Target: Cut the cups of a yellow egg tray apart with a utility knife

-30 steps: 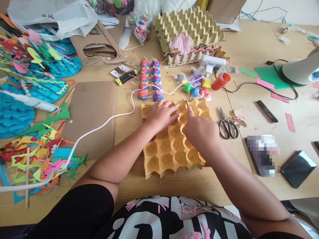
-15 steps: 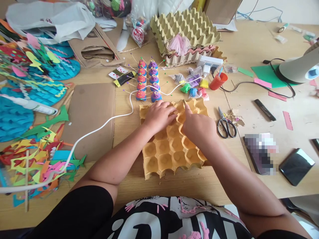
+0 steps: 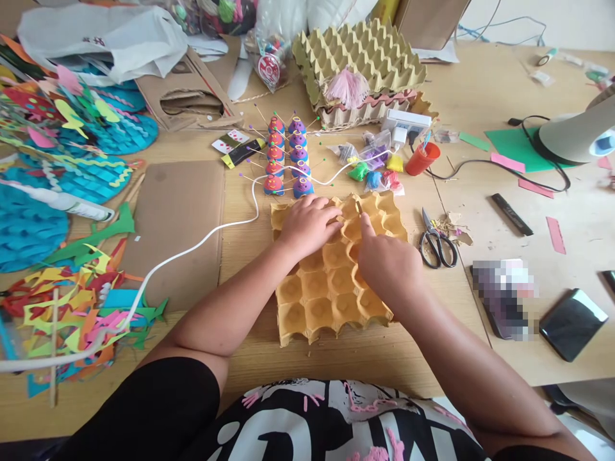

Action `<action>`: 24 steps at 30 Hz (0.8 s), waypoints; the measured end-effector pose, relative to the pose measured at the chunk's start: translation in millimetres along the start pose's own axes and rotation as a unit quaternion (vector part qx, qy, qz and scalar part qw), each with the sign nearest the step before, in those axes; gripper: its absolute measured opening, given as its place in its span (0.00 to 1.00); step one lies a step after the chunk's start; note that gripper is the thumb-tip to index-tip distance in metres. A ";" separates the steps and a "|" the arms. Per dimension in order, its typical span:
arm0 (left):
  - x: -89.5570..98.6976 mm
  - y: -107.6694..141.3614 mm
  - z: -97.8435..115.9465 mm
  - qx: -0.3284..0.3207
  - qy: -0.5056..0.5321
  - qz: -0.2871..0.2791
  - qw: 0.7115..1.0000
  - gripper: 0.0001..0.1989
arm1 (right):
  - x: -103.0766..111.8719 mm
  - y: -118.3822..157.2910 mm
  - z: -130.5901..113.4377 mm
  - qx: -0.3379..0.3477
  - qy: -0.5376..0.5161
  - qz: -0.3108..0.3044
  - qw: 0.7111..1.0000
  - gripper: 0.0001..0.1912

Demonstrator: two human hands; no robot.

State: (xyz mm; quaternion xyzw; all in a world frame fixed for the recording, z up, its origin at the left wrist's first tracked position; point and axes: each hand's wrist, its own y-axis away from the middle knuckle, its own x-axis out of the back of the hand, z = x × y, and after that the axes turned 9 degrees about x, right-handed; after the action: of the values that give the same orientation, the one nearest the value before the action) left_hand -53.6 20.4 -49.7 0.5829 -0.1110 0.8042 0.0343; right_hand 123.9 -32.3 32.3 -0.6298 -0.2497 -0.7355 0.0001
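A yellow-orange egg tray (image 3: 331,307) lies on the wooden table in front of me. My left hand (image 3: 307,224) rests on its far left cells, fingers curled over the ridges, holding it down. My right hand (image 3: 387,266) is over the tray's right side, fist mostly closed and forefinger stretched toward the far cells. A thin dark tip of a small tool (image 3: 358,207) sticks out beside that fingertip; what it is cannot be told.
Black scissors (image 3: 436,242) lie right of the tray, with two phones (image 3: 571,323) further right. Painted cup figures with pins (image 3: 287,157) and a white cable (image 3: 192,246) sit beyond it. Stacked egg trays (image 3: 360,61), an orange cup (image 3: 421,158) and paper cut-outs (image 3: 72,307) surround them.
My right hand has edged slightly along the tray's far cells, forefinger still extended. My left hand stays pressed on the tray. The tray has not moved.
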 end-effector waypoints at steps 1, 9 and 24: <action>0.2 0.0 0.2 0.000 -0.001 -0.001 1.000 0.16 | 0.4 0.7 1.0 0.000 -0.001 -0.003 1.000 0.41; 3.2 0.4 3.5 0.016 -0.009 -0.009 1.000 0.16 | 14.9 1.5 13.4 -0.022 -0.020 0.044 0.999 0.35; 1.5 0.5 0.7 0.003 0.007 -0.001 1.000 0.17 | 9.5 -18.1 0.7 -0.015 -0.004 -0.008 1.000 0.38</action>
State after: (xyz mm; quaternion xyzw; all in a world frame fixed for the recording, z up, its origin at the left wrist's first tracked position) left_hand -53.6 19.7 -48.1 0.5778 -0.1081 0.8083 0.0340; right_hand 116.9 -13.2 34.6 -0.6310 -0.2433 -0.7365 -0.0165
